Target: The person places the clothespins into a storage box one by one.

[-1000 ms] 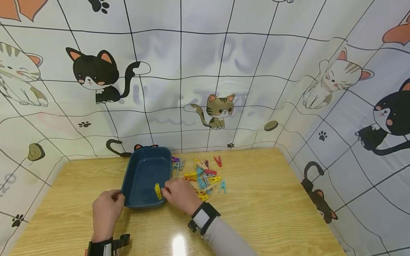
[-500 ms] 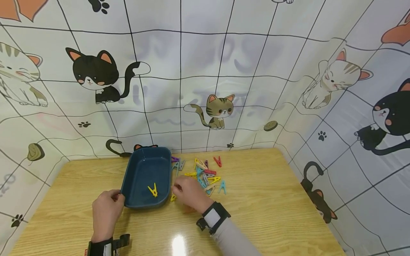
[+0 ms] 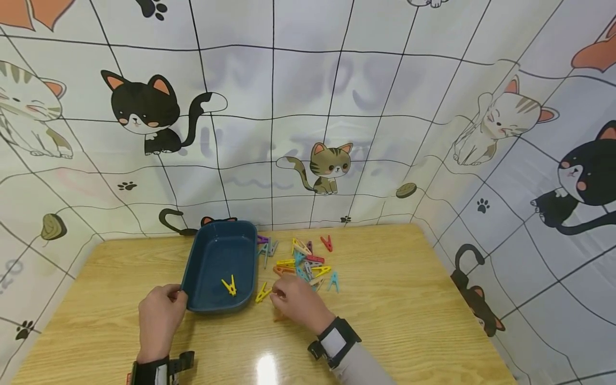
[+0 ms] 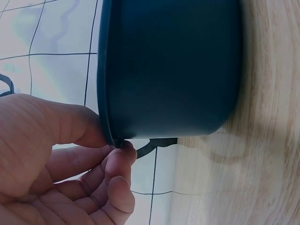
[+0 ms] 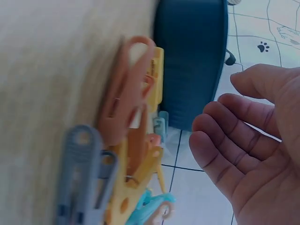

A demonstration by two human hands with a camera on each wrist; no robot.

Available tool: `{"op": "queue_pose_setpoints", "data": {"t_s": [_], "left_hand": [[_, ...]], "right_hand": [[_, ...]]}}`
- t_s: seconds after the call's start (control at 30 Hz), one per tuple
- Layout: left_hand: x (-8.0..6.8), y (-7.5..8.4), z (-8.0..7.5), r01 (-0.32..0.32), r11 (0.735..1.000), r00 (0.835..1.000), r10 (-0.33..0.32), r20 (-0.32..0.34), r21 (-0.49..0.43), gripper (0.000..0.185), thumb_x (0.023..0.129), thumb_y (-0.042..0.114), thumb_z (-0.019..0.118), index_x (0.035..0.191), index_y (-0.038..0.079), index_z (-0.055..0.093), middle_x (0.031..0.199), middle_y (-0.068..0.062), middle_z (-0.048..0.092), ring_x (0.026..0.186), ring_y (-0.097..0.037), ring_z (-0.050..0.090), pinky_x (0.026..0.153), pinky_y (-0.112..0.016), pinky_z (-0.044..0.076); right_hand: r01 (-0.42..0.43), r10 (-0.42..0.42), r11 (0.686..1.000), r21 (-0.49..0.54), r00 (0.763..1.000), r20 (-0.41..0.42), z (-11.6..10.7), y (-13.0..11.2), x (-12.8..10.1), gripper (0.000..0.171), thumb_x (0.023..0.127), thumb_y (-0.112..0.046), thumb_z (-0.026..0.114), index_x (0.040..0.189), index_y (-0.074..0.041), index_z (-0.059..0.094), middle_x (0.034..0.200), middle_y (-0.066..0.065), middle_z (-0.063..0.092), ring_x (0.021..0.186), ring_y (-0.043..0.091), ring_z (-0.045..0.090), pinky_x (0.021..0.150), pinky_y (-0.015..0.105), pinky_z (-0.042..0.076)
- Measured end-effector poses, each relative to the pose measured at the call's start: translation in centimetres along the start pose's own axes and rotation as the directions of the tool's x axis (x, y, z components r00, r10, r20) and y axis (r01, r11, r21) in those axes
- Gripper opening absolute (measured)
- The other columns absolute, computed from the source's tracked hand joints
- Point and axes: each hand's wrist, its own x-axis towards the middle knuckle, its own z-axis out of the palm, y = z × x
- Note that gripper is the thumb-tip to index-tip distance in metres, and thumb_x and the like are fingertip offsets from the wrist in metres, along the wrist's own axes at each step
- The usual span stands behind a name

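My left hand [image 3: 161,318] pinches the near left rim of a dark blue rectangular tray [image 3: 218,251], thumb on one side of the lip and fingertips on the other in the left wrist view. Inside the tray lies one yellow clothespin [image 3: 231,287]. On the table, right of the tray, is another yellow clothespin [image 3: 262,293], close to the fingertips of my right hand [image 3: 300,305]. That hand is over the table, its fingers loosely bent around nothing in the right wrist view. An orange clothespin [image 5: 126,93] shows beside it there, mostly covered by the hand in the head view.
Several clothespins in mixed colours lie in a loose pile beyond my right hand, among them a light blue clothespin [image 3: 334,280] and a red clothespin [image 3: 326,243]. A cat-print curtain [image 3: 308,107] rises behind the wooden table [image 3: 385,299].
My right hand has moved from the tray's right rim rightward over the table. The yellow clothespin by its fingers now lies on the tray floor. My left hand keeps its hold.
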Motion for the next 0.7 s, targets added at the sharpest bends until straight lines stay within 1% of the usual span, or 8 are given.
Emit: {"op": "queue_pose_setpoints", "data": {"t_s": [0.17,0.3,0.4,0.47,0.7], "left_hand": [[0.1,0.0,0.0,-0.011,1.000,1.000,0.011,-0.008,-0.002,0.024,0.086,0.002,0.059,0.095,-0.014,0.075,0.074,-0.018,0.066,0.065,-0.032,0.062,0.058,-0.043,0.046],[0.1,0.0,0.0,-0.012,1.000,1.000,0.012,-0.013,-0.005,0.023,0.085,0.002,0.059,0.094,-0.013,0.075,0.074,-0.018,0.066,0.066,-0.032,0.063,0.058,-0.043,0.046],[0.1,0.0,0.0,-0.010,1.000,1.000,0.010,-0.010,-0.003,0.023,0.086,0.002,0.059,0.095,-0.013,0.075,0.075,-0.018,0.067,0.067,-0.032,0.063,0.059,-0.043,0.047],[0.1,0.0,0.0,-0.006,1.000,1.000,0.006,-0.006,0.000,0.023,0.086,0.002,0.059,0.095,-0.013,0.075,0.075,-0.018,0.067,0.067,-0.032,0.063,0.060,-0.043,0.047],[0.0,0.1,-0.1,0.010,1.000,1.000,-0.010,0.001,-0.001,0.024,0.085,0.002,0.060,0.095,-0.013,0.075,0.075,-0.018,0.067,0.067,-0.031,0.062,0.057,-0.037,0.043]], "right_hand": [[0.027,-0.027,0.999,-0.020,1.000,0.010,0.4,0.1,-0.6,0.011,0.093,-0.009,0.067,0.082,-0.011,0.070,0.073,-0.008,0.050,0.067,0.003,0.041,0.060,0.016,0.034],[0.010,-0.008,0.999,-0.039,0.999,0.048,0.7,0.4,-0.8,0.012,0.092,-0.010,0.067,0.080,-0.012,0.068,0.071,-0.008,0.046,0.064,0.003,0.039,0.058,0.016,0.031],[0.011,-0.004,0.997,-0.081,0.997,0.082,1.1,0.6,-0.8,0.013,0.090,-0.010,0.068,0.078,-0.012,0.067,0.071,-0.008,0.046,0.063,0.003,0.039,0.057,0.016,0.032],[0.029,-0.017,0.992,-0.120,0.995,0.100,1.2,0.7,-0.6,0.014,0.089,-0.010,0.070,0.076,-0.013,0.065,0.070,-0.008,0.047,0.063,0.003,0.039,0.057,0.016,0.032],[0.093,-0.052,0.959,-0.269,0.986,0.156,1.5,0.5,-0.2,0.022,0.087,-0.013,0.073,0.069,-0.016,0.060,0.067,-0.009,0.050,0.060,0.003,0.041,0.057,0.018,0.034]]}}
